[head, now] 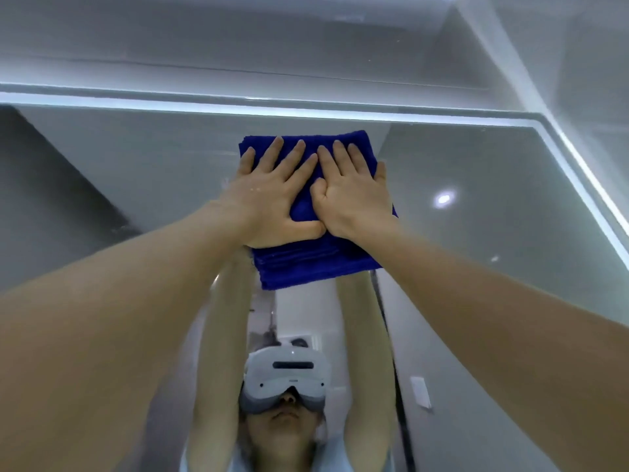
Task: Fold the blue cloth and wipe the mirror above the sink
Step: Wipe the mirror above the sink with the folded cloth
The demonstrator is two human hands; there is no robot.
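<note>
Pale grey wall and ceiling surfaces and a glowing strip of white light [306,112] frame the large wall mirror [476,206], seen from below near its top edge. Flat against the glass, just under that lit border, sits the folded deep-blue terry cloth [306,267], a thick, squarish pad of several layers. The left hand [272,195] and right hand [357,195] lie side by side on it, fingers straight and spread, palms pressing. Neither curls round the fabric, and the thumbs meet near the middle. I judge the step in hand to be wiping the upper part of the mirror. To do it well, press evenly through both palms so the layers don't slide apart, and work in overlapping passes from the lit edge downward. Mind the lower part of the cloth, which extends below the hands unpressed. A white headset [287,373] shows in the reflection. A small mark on its front is too small to read, and no other writing or brand is legible.
</note>
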